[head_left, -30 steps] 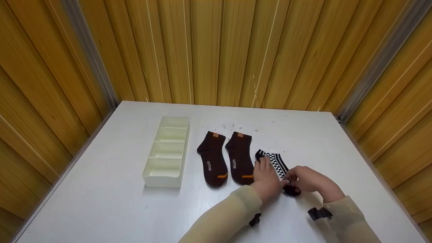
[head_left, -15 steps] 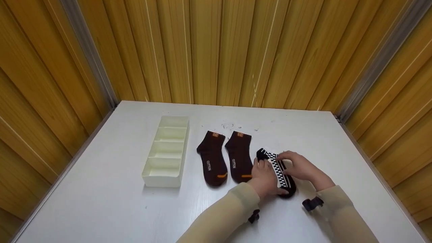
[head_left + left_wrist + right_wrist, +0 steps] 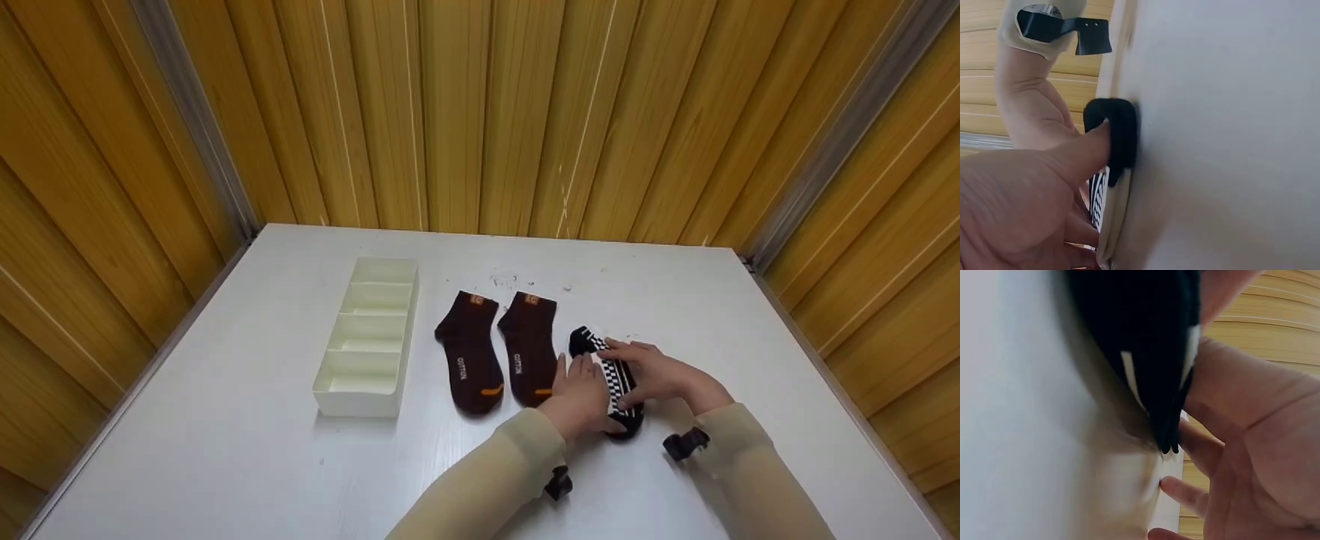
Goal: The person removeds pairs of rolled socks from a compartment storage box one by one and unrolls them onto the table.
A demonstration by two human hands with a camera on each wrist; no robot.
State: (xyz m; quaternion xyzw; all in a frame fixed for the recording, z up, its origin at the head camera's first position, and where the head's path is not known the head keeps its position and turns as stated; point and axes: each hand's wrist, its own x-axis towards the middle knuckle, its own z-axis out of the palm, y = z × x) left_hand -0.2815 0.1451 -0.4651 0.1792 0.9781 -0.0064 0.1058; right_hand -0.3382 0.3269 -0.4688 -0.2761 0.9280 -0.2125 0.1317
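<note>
While the checkered sock lies flat on the white table, it is pressed from both sides: the left hand is laid along its near-left edge with the fingers fairly straight, and in the left wrist view the thumb is seen against the black toe end. The right hand is spread over the top of the sock with the fingers extended, resting on the fabric rather than clenched around it; whether any finger is tucked under an edge cannot be told. The sock is found just to the right of the two brown socks, close beside the nearer one, and well to the right of the divided organizer tray, whose compartments hold nothing visible.

The sock is judged to be light, soft and limp, so that it would sag and fold wherever it is lifted; no fragility is expected, and the knit should offer good friction. A hold is best taken at the black cuff or toe, or across both layers at the middle, so that the layers are kept aligned.
</note>
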